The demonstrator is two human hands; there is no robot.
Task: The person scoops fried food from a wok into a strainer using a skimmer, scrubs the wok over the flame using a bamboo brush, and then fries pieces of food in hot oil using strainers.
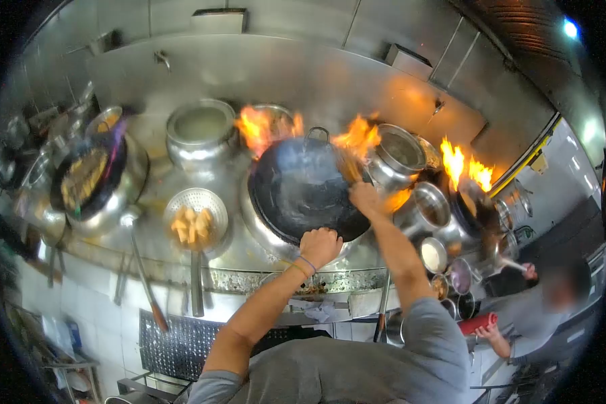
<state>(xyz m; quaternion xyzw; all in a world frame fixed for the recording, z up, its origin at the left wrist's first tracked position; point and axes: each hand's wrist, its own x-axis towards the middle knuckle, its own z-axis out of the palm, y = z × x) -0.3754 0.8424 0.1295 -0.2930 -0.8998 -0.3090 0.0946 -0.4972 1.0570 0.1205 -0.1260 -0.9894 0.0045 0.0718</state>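
Note:
A large black wok (303,192) sits over the burner in front of me, tilted, with a wet sheen inside and flames behind its far rim. My left hand (321,247) is closed at the wok's near rim; the part under its fingers is hidden. At the wok's right side, my right hand (365,198) is closed around a brown wok brush (349,166), which is blurred and reaches over the inside of the wok. On the far rim stands a loop handle (318,133).
Left of the wok lies a perforated strainer (212,202) holding fried pieces; a ladle (138,246) rests beyond it. A lidless pot (202,124) stands behind. Another wok (87,178) is far left. Flames (453,161) rise at right, near a co-worker (518,316) holding a red container (477,323).

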